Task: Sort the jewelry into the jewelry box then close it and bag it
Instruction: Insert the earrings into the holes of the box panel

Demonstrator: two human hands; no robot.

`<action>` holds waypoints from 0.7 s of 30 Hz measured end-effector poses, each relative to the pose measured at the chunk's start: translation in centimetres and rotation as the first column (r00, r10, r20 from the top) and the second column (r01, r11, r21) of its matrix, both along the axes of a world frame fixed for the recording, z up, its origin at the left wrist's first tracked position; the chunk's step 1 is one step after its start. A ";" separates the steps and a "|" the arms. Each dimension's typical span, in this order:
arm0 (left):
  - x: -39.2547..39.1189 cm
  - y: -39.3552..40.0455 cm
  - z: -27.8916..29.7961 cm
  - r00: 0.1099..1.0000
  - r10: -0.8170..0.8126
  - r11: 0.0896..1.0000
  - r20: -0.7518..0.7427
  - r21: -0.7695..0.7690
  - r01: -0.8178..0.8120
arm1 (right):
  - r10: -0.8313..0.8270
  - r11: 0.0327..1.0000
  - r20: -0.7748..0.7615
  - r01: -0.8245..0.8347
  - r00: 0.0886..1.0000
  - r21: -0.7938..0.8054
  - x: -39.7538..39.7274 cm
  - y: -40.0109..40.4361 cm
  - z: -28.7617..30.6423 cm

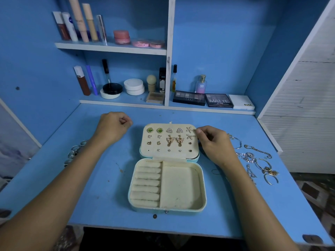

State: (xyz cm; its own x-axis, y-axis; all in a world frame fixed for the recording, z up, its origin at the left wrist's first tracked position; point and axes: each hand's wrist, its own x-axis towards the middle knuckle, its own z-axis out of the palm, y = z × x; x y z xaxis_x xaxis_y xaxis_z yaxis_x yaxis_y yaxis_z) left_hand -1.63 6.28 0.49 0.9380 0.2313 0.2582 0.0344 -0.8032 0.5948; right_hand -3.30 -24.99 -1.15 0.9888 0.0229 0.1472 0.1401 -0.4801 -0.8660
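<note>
On the blue surface in front of you, the jewelry box lies open, its pale blue shell rounded at the corners and lined in cream, felt-like fabric. The lower half holds a column of soft padded ring rolls on the left and one flat square compartment on the right. The raised lid panel carries rows of earrings: two green square studs, two pearly triangles, two starfish shapes, a pair of gold butterfly drops, small hearts and tiny stones below.

Your right hand rests at the lid's right edge, with its fingers curled and the tips drawn together beside the upper starfish earring; they seem to pinch it or the panel edge there, though the contact is too small to tell for sure. Your left hand hovers left of the box, fingers curled into a loose fist with nothing in it.

Silver rings lie in a line under your left forearm. To the right of the box, thin chains and hoop bracelets sprawl in a glittering tangle on the surface.
</note>
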 end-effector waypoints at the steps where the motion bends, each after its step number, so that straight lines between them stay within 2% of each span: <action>1: -0.4 -0.2 0.2 1.000 -0.004 1.000 0.009 -0.019 0.004 | 0.000 1.000 0.001 0.000 1.000 -0.003 0.0 0.0 0.0; 8: -3.8 -1.5 1.7 0.994 -0.072 0.980 0.078 -0.179 0.085 | 0.001 1.000 -0.004 -0.001 1.000 -0.009 -0.2 0.1 0.2; 21: -8.6 -4.0 1.9 0.967 -0.249 0.938 0.051 -0.236 0.254 | 0.000 1.000 0.023 0.001 1.000 -0.029 -0.3 0.0 0.1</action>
State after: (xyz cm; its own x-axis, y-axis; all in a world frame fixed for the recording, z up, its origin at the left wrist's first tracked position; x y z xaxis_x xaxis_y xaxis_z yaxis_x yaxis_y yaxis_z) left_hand -10.24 2.24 2.38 0.9687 0.0457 0.2439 -0.1644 -0.6181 0.7687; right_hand -3.56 -24.94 -1.01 0.9853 0.0271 0.1689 0.1593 -0.5048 -0.8484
